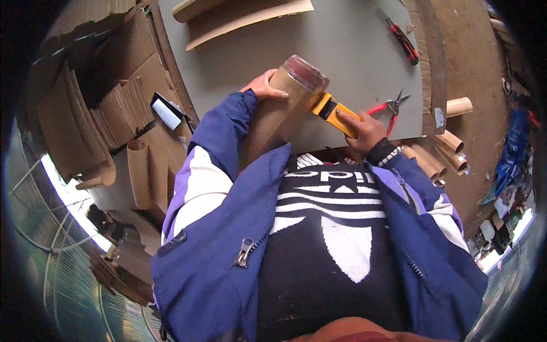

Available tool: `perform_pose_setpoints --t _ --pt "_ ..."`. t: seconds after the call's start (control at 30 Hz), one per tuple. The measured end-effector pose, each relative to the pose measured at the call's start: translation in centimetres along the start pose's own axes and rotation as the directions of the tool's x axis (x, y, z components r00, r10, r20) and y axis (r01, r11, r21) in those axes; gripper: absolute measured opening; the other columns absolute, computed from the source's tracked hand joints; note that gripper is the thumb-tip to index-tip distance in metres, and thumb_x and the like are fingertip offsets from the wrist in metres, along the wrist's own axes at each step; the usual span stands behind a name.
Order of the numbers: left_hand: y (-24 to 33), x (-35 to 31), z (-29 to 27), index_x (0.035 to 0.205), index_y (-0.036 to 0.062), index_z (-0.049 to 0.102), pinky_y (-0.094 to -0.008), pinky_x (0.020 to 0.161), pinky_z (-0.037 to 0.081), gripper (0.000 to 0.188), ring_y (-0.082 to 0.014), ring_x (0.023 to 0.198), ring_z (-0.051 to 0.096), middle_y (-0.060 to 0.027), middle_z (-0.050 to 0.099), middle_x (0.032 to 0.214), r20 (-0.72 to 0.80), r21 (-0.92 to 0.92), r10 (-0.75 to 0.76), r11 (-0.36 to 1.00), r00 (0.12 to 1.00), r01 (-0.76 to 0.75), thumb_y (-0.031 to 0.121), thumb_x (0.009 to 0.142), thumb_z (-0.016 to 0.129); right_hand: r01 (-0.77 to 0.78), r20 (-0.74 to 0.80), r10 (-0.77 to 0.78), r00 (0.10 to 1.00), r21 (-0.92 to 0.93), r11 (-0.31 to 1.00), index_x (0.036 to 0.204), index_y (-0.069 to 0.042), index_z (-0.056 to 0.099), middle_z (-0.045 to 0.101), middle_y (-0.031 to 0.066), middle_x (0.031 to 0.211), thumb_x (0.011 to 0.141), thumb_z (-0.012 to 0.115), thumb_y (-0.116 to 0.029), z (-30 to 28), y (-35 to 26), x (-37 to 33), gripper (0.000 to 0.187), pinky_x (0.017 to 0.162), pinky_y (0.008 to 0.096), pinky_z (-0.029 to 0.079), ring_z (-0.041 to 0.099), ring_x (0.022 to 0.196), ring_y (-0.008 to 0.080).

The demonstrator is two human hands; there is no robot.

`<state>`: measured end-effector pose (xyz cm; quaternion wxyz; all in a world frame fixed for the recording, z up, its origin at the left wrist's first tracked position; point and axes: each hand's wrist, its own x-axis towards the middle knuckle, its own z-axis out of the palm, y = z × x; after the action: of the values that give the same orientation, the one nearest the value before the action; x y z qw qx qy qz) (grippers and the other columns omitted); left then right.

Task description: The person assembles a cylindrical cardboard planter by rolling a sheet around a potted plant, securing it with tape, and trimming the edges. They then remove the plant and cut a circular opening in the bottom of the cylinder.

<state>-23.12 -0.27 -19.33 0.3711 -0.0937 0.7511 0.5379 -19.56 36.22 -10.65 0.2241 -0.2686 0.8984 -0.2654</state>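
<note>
My left hand (266, 85) is wrapped round the far-left side of a brown cardboard roll (272, 117), with the thumb on top. That roll slants from my jacket up towards the table's middle. Closed on a yellow handle, my right hand (366, 134) holds what looks like a tape dispenser (336, 114) with a black part at its head. Its head meets the right side of the cardboard roll. A shiny clear, reddish-brown piece (306, 72), perhaps the tape, lies across the far end of the roll; how it joins the dispenser is hard to make out.
On the grey table (239, 62) lie red-handled pruning shears (390, 108), a red and black utility knife (403, 43) and curved cardboard pieces (250, 20). Cardboard sheets (85, 125) are stacked at left. Several cardboard tubes (424, 162) lie beyond the table's right edge.
</note>
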Motion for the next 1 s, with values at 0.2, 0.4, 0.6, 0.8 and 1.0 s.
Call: perform_pose_setpoints --t 0.2,0.4,0.6,0.8,1.0 --pt "-1.5 -3.2 0.1 0.15 0.0027 0.034 -0.0402 0.117 0.033 0.108 -0.0308 0.14 0.041 -0.0189 0.043 0.149 -0.295 0.294 0.106 0.956 0.95 -0.016 0.04 0.065 0.089 0.091 -0.066 -0.088 0.994 0.05 0.995 0.132 -0.032 0.06 0.058 0.0128 0.088 0.075 0.075 -0.02 0.0 -2.0 3.9 0.06 0.064 0.0462 0.054 0.065 0.075 0.0354" --pt "1.6 -2.6 3.6 0.155 0.0142 0.024 -0.0435 0.115 0.036 0.12 -0.0322 0.141 0.038 -0.0116 0.036 0.154 -0.695 0.526 0.146 0.77 0.704 0.361 0.05 0.06 0.087 0.179 -0.105 -0.172 0.98 0.063 0.982 0.129 -0.032 0.061 0.062 0.0146 0.09 0.075 0.075 -0.023 -3.4 -6.4 8.2 0.057 0.066 0.0469 0.056 0.067 0.076 0.0369" --pt "5.1 -3.6 3.8 0.156 0.0145 0.019 -0.044 0.115 0.036 0.135 -0.0309 0.143 0.036 -0.0121 0.034 0.155 -0.67 0.494 0.005 0.75 0.743 0.441 0.058 0.049 0.09 0.225 -0.063 -0.223 0.973 0.026 0.974 0.129 -0.031 0.062 0.059 0.0128 0.084 0.072 0.077 -0.02 -8.8 -2.6 -1.0 0.06 0.06 0.0432 0.055 0.066 0.069 0.0344" --pt "3.3 -3.2 0.7 0.154 0.0106 0.024 -0.0408 0.116 0.036 0.134 -0.0318 0.142 0.038 -0.0156 0.038 0.153 -0.58 0.452 0.016 0.838 0.815 0.305 0.052 0.047 0.093 0.077 0.061 -0.07 0.996 -0.122 0.989 0.131 -0.033 0.061 0.062 0.0139 0.088 0.076 0.073 -0.019 -4.0 0.9 0.1 0.057 0.062 0.0451 0.055 0.067 0.072 0.0349" --pt "-0.5 -0.9 -6.3 0.148 0.0033 0.037 -0.0357 0.114 0.036 0.118 -0.0272 0.135 0.047 -0.0153 0.053 0.14 -0.337 0.186 0.049 0.982 0.94 0.016 0.035 0.052 0.097 0.041 0.052 -0.034 0.998 -0.147 0.988 0.126 -0.035 0.062 0.063 0.0142 0.09 0.082 0.067 -0.022 2.7 -1.3 10.4 0.046 0.065 0.0475 0.056 0.068 0.077 0.037"
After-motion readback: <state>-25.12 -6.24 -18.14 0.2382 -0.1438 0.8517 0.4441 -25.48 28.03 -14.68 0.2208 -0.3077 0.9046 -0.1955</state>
